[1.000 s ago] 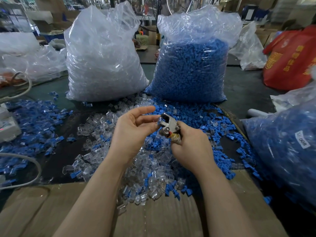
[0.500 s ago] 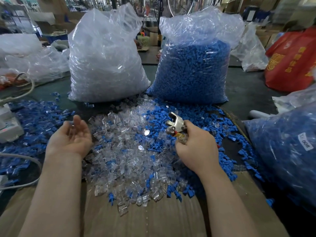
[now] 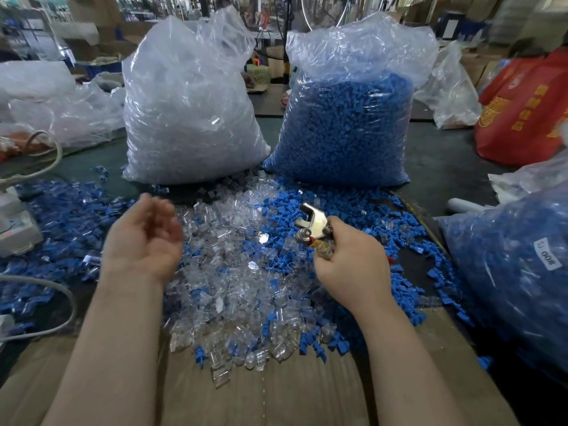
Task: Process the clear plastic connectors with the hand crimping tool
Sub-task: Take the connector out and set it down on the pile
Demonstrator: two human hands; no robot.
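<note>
Two hands are working over the clear connectors (image 3: 246, 272): right hand (image 3: 353, 265) is gripping the crimping tool (image 3: 312, 230); left hand (image 3: 144, 238) is hovering loose-fingered, empty.

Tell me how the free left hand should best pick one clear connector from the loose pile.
Probably pinch one clear connector lying apart at the pile's near edge on the cardboard, across its short sides, from above: it has free space around it. The left hand is open.
</note>
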